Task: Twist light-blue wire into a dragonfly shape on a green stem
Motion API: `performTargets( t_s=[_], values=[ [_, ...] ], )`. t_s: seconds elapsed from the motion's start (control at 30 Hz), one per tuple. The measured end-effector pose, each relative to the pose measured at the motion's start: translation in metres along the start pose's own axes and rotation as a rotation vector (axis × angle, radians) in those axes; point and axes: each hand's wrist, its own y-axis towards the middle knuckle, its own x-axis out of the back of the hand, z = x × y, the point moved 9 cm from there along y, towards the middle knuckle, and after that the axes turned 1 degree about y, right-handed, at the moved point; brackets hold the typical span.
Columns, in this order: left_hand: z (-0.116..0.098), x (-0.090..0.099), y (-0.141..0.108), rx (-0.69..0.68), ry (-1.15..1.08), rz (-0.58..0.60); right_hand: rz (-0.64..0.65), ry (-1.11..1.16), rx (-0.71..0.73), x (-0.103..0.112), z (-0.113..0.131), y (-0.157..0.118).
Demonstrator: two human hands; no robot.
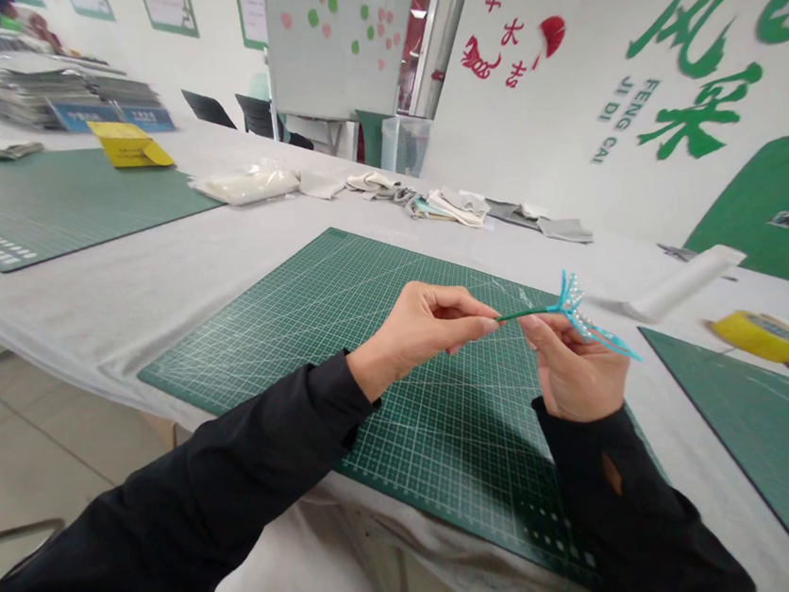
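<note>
A small blue flower with white beads (572,306) lies almost level above the green cutting mat (284,328), its thin green stem (526,313) pointing left. The free end of the stem is pinched between the thumb and index finger of my left hand (427,328). My right hand (577,365) is closed around the stem just below the flower head, with its thumb against the stem. Blue petals stick out past the fingers to the right. Some of my right fingers are hidden behind the thumb and the flower.
More cutting mats lie at the left (71,205) and right (774,443). A yellow card (129,144), a plastic packet (246,183) and folded cloths (452,206) lie beyond. At the right are a white roll (688,281) and a yellow roll (761,336).
</note>
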Motion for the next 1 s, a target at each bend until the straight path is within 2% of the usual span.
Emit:
performTargets(
  t_s=[0.1, 0.2, 0.43, 0.83, 1.0],
  values=[
    [0.001, 0.006, 0.001, -0.005, -0.044, -0.074, -0.096, 0.125, -0.086, 0.004, -0.001, -0.002],
    [0.004, 0.008, 0.001, 0.024, -0.118, -0.11, -0.091, 0.17, -0.138, 0.001, -0.002, -0.004],
    [0.013, 0.009, -0.001, 0.136, -0.263, -0.133, -0.099, 0.103, -0.122, 0.004, -0.006, -0.005],
    [0.021, 0.014, 0.001, 0.147, -0.296, -0.184, -0.106, 0.117, -0.122, 0.002, 0.0, -0.008],
    [0.024, 0.016, 0.001, 0.155, -0.326, -0.213, -0.084, 0.031, -0.096, 0.001, 0.01, -0.011]
  ],
)
